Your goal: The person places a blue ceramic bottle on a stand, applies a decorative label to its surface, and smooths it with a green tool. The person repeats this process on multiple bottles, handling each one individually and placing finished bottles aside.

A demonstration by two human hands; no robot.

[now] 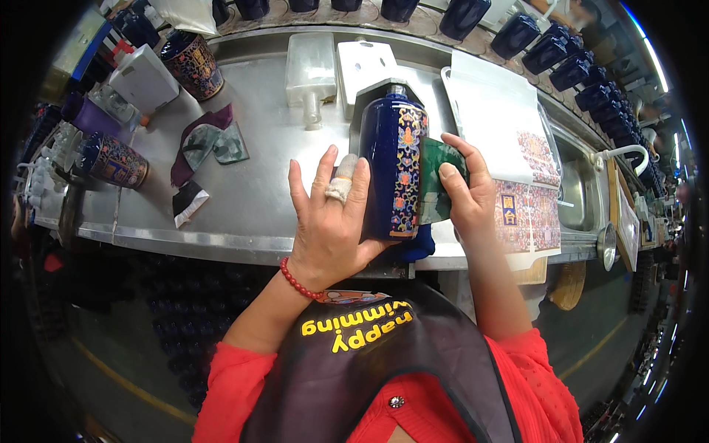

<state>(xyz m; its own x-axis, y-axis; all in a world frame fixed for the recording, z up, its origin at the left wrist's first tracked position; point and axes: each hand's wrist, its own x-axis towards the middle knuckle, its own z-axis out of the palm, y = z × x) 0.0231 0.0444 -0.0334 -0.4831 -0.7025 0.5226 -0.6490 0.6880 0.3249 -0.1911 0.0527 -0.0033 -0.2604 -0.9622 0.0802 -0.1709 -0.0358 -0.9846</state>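
Observation:
A dark blue glazed bottle [380, 162] lies on its side in a grey cradle [367, 96], its neck pointing away from me. A colourful floral decal [407, 173] runs down its right side. My left hand [331, 221] rests at the bottle's lower left, fingers spread, with the thumb by its base; a pale cover [340, 186] wraps one finger. Between the thumb and fingers of my right hand [470, 188] is a flat green scraper [441, 181], its edge against the decal side of the bottle.
Printed decal sheets [526, 214] and white paper [491, 111] lie right, before a sink [580, 177]. A clear container [311, 70] and a white block [365, 66] stand behind. Decorated bottles [112, 160] and scraps [210, 140] are left. Blue bottles [464, 16] line the far edge.

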